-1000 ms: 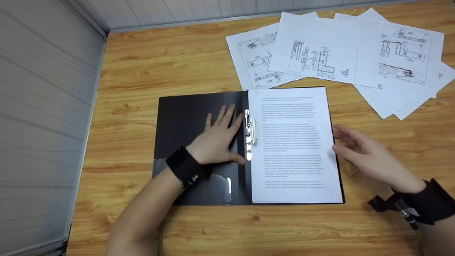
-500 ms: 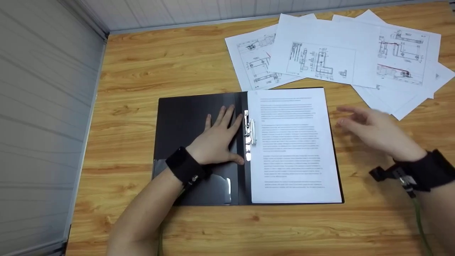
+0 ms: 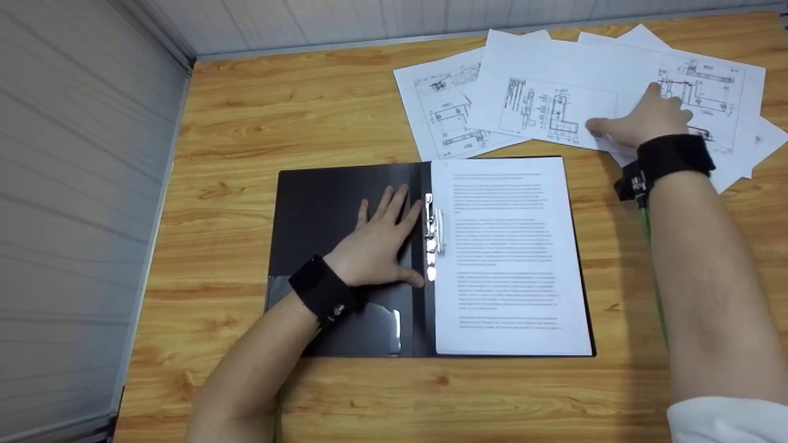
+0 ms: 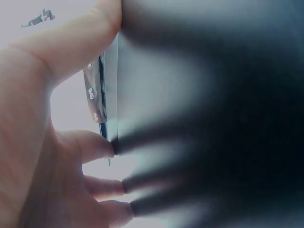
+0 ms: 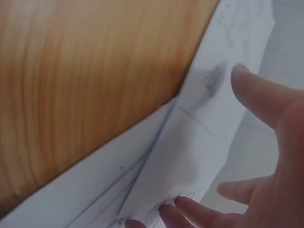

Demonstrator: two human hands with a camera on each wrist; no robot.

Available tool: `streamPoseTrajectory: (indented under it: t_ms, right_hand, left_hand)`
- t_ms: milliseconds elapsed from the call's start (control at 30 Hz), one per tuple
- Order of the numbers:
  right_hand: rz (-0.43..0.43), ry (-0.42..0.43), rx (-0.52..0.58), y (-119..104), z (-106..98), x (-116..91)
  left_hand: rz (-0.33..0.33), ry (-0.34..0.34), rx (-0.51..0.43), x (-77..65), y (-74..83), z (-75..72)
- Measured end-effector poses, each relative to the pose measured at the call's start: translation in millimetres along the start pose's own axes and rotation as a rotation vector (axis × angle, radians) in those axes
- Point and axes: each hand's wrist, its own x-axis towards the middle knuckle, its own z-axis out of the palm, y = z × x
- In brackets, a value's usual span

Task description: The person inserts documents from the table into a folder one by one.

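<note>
- left hand (image 3: 377,246) flat on inside cover of open black folder (image 3: 326,209), fingers spread, thumb out to the side
- metal clip (image 3: 430,240) just right of left hand, by thumb and index finger, along folder spine
- printed text sheets (image 3: 502,264) past the clip, right of left hand, on folder's other half
- right hand (image 3: 646,120) over loose drawing sheets (image 3: 554,71), thumb and fingers apart; can't tell if all fingertips touch paper
- drawing sheets overlap, fanned under right hand and to both sides of it
- wood tabletop (image 3: 246,117) left of and beyond left hand
</note>
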Motion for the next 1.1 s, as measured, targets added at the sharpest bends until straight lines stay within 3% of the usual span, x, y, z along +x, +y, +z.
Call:
streamPoseTrajectory:
  t_ms: [167,433,567,833,1100]
  right_hand:
    - [0.027,0.008,-0.014,-2,2,4]
    - [0.018,-0.004,0.085,8,-1,1]
    - [0.014,0.040,0.102,12,4,6]
    - [-0.069,0.206,0.084,13,12,11]
    - [-0.064,0.207,0.112,22,7,9]
  left_hand:
    - [-0.004,-0.008,-0.006,1.1,0.5,-0.1]
    - [-0.003,-0.007,0.000,1.1,1.8,-2.2]
    - [-0.002,-0.006,0.003,0.9,1.6,-2.0]
    - [0.003,0.002,0.006,0.8,-0.1,-1.0]
    - [0.009,0.002,-0.002,0.8,-0.9,-0.5]
